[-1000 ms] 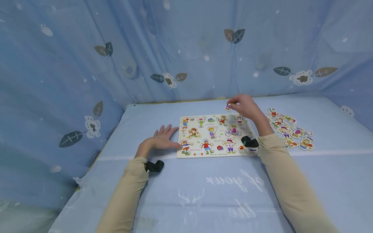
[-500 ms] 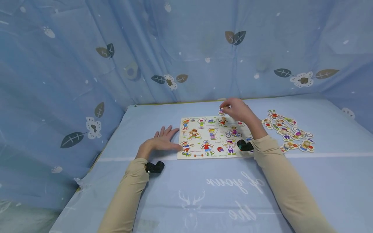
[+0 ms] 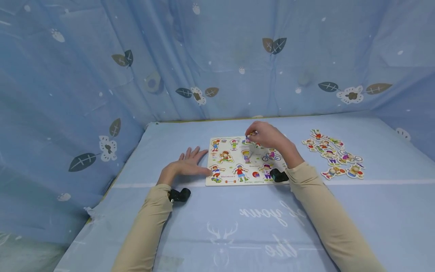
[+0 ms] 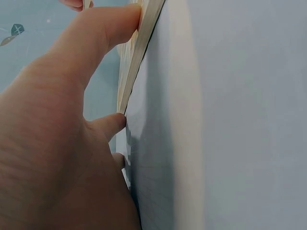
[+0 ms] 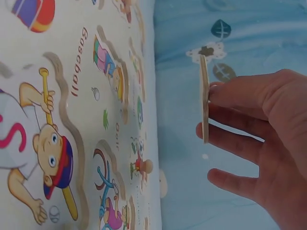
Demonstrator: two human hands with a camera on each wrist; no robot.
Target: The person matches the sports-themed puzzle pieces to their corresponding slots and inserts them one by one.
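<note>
A pale puzzle board (image 3: 234,166) printed with children playing sports lies on the table. Over its back part, my right hand (image 3: 266,135) pinches a small wooden puzzle piece (image 5: 205,100) by thumb and fingers; the right wrist view shows it edge-on, raised off the board. In the head view the piece is partly hidden by the fingers. My left hand (image 3: 187,163) lies spread at the board's left side, its thumb (image 4: 117,24) on the left edge and other fingertips near that edge. A piece with a wooden knob (image 5: 147,166) sits in the board.
Several loose figure-shaped puzzle pieces (image 3: 329,155) lie in a cluster right of the board. A pale blue printed cloth (image 3: 190,230) covers the table, and blue curtains (image 3: 217,56) hang behind it and on the left.
My right hand has moved left and a little nearer with the puzzle piece, from beyond the board's back edge to over its back part. My left hand has stayed in place.
</note>
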